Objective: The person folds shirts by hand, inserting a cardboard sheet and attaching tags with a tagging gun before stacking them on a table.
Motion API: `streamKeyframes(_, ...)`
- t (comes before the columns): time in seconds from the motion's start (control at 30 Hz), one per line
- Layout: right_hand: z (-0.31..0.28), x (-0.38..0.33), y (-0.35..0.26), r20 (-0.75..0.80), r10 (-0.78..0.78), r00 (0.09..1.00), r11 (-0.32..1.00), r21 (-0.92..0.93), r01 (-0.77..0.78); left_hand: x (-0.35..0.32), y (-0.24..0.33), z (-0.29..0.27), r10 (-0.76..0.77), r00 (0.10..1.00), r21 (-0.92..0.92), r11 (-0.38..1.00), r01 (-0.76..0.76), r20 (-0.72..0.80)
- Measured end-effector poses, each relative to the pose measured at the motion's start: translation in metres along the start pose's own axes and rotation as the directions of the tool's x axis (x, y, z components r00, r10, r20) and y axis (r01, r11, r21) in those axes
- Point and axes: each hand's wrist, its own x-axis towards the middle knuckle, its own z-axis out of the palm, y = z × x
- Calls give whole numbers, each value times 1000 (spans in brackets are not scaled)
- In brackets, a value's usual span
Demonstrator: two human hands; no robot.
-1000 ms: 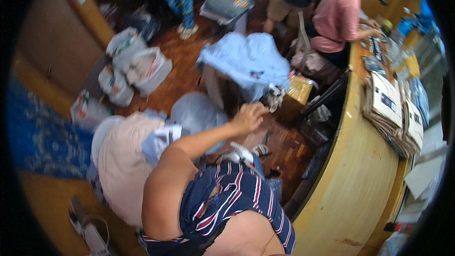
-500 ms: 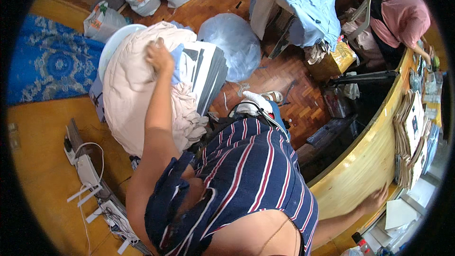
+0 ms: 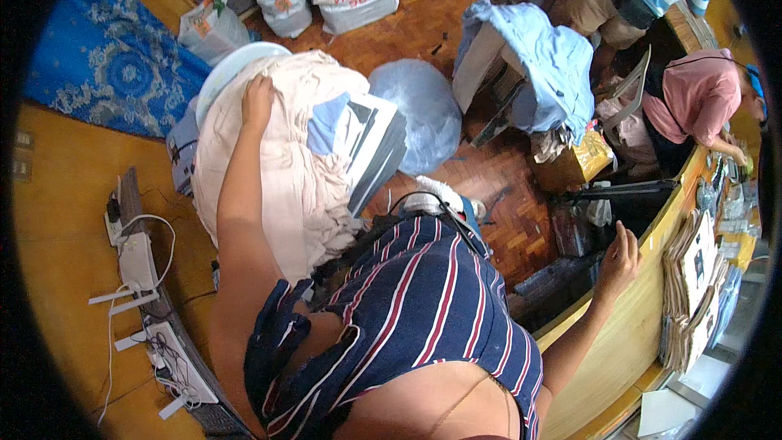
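Observation:
A large heap of pale beige cloth (image 3: 293, 171) lies at the left, piled over a light blue basin (image 3: 232, 61). My left hand (image 3: 258, 102) is on top of the heap, with its fingers closed on a fold of the cloth. A light blue piece of fabric (image 3: 326, 124) and a stack of white and dark grey pieces (image 3: 381, 147) sit against the heap's right side. Over the edge of a curved wooden table, my right hand (image 3: 621, 262) is raised with its fingers loosely bent and apart, holding nothing.
Right of the heap stands a translucent plastic bag (image 3: 419, 114). Light blue garments (image 3: 542, 65) cover a chair-like support. Folded stacks (image 3: 688, 285) lie on the wooden table (image 3: 607, 358). A co-worker in pink (image 3: 696, 94) leans over its far end. Power strips with cables (image 3: 142, 265) run at the left.
My left hand has shifted slightly left over the beige cloth. My right hand has risen from beside the folded stacks, moving left and away from me. The view has turned a little.

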Motion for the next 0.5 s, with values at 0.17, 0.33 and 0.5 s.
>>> streamKeyframes(0.17, -1, -1, -11, 45, -53, 998, 998, 27, 51, -20, -14, 20, 52, 975, -98, 992, -75, -214)
streamKeyframes(0.33, 1, 10, -24, 14, -95, 995, 993, 78, 94, -22, -5, -4, 24, 971, -205, 976, -75, -239)
streamKeyframes(0.5, 9, 4, -28, 27, -140, 990, 984, 114, 136, -16, 2, -27, 49, 857, -122, 984, -129, -512)
